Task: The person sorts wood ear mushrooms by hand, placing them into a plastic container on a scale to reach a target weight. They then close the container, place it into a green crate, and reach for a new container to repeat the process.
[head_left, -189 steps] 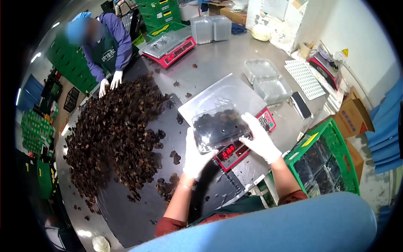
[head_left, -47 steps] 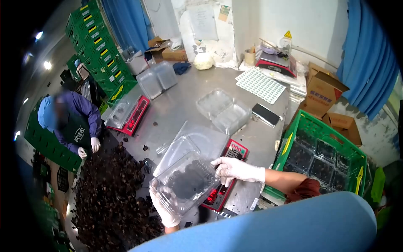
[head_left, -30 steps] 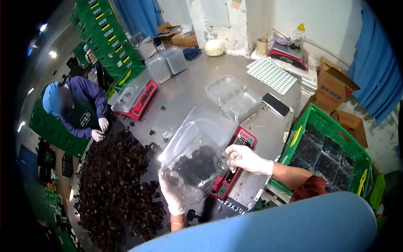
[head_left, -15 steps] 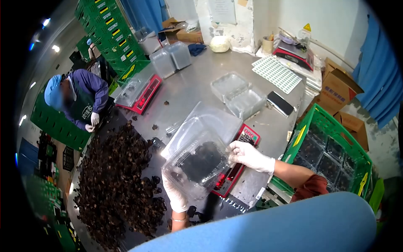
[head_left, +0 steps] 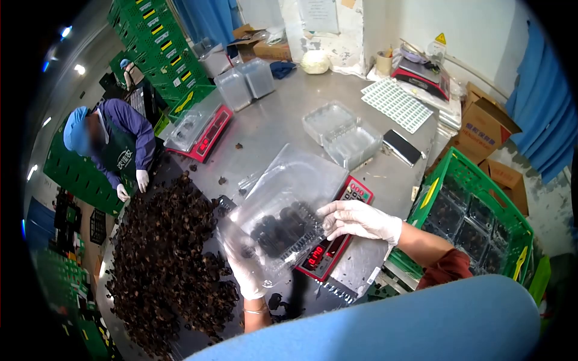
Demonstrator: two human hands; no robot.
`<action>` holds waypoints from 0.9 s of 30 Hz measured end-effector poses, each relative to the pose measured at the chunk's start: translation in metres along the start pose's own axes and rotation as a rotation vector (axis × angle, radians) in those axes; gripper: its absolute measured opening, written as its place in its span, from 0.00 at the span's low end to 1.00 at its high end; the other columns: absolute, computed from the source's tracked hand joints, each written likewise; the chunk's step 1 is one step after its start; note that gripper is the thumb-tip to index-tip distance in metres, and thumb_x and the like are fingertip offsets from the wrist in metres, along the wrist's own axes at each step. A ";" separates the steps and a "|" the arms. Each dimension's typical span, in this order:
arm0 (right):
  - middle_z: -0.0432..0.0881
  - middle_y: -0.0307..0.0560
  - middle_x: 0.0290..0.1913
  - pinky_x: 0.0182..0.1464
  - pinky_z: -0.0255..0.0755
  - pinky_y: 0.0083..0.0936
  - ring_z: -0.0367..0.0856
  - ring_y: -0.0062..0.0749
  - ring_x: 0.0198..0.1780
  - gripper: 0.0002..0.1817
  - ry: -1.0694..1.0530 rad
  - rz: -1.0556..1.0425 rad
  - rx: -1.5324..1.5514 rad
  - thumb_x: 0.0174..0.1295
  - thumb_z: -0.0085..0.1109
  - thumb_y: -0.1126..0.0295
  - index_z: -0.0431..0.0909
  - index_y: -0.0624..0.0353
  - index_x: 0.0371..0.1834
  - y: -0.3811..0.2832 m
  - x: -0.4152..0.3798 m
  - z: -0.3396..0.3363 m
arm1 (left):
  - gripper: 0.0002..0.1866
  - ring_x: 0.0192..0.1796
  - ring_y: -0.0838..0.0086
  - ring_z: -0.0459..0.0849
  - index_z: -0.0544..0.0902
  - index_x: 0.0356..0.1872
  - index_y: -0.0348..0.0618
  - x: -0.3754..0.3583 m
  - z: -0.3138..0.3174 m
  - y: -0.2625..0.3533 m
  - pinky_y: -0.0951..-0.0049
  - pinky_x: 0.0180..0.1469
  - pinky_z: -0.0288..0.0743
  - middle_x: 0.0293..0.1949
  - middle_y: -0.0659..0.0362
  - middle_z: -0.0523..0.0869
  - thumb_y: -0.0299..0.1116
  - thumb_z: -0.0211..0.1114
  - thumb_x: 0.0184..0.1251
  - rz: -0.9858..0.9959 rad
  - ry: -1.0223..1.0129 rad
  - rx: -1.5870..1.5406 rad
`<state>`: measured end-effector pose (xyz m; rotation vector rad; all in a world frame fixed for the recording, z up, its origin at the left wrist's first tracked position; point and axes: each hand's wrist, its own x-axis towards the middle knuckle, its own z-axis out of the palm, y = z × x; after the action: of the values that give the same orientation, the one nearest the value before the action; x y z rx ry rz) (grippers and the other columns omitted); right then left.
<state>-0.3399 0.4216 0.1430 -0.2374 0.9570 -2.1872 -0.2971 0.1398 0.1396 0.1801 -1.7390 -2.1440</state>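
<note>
A clear plastic clamshell box [head_left: 283, 231] with dark, wrinkled wood ear mushrooms inside is held tilted above the red scale [head_left: 319, 259]. My left hand [head_left: 245, 265], in a white glove, grips the box along its left side, partly seen through the plastic. At the box's right edge, my gloved right hand [head_left: 361, 221] has its fingers bent against the rim. Behind the box, a clear plastic sheet or tray [head_left: 301, 174] lies over the scale's top. The large heap of wood ear mushrooms [head_left: 171, 265] spreads left of my left hand.
An open clear box [head_left: 343, 135] and a phone [head_left: 402, 148] lie farther back. A green crate [head_left: 448, 162] of filled boxes stands at right. A co-worker [head_left: 129, 135] with gloved hands is at the heap's far side, near another red scale [head_left: 211, 135].
The clamshell box has shifted slightly down and left and changed its tilt, showing the mushrooms more clearly. My right hand's fingers have spread from a tighter pinch. The co-worker's hands have moved apart.
</note>
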 end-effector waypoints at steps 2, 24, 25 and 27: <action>0.78 0.48 0.44 0.54 0.77 0.30 0.80 0.33 0.48 0.20 0.043 -0.006 -0.083 0.66 0.55 0.72 0.67 0.66 0.60 0.000 0.001 0.003 | 0.26 0.22 0.80 0.73 0.72 0.62 0.50 -0.001 0.009 0.007 0.84 0.15 0.62 0.30 0.66 0.75 0.54 0.52 0.71 -0.263 0.084 -0.293; 0.78 0.45 0.42 0.54 0.75 0.33 0.80 0.33 0.46 0.27 0.086 0.145 0.145 0.70 0.49 0.55 0.68 0.68 0.61 0.000 -0.006 -0.022 | 0.20 0.43 0.76 0.69 0.83 0.42 0.38 0.012 -0.036 0.032 0.81 0.44 0.67 0.41 0.61 0.69 0.12 0.54 0.46 0.128 -0.681 0.339; 0.78 0.45 0.43 0.55 0.75 0.34 0.79 0.34 0.47 0.27 0.060 0.142 0.173 0.70 0.48 0.54 0.68 0.68 0.60 0.001 -0.006 -0.026 | 0.20 0.43 0.76 0.69 0.83 0.42 0.38 0.011 -0.037 0.035 0.82 0.44 0.67 0.41 0.61 0.68 0.12 0.54 0.46 0.097 -0.695 0.321; 0.79 0.46 0.44 0.56 0.74 0.36 0.79 0.35 0.49 0.28 0.010 0.135 0.230 0.70 0.48 0.53 0.69 0.68 0.59 -0.002 -0.008 -0.023 | 0.20 0.43 0.76 0.69 0.83 0.42 0.37 0.011 -0.040 0.041 0.82 0.43 0.67 0.41 0.61 0.68 0.12 0.54 0.45 0.036 -0.723 0.283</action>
<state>-0.3453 0.4407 0.1289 -0.0517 0.6977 -2.1523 -0.2857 0.0927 0.1712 -0.6269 -2.3984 -2.0600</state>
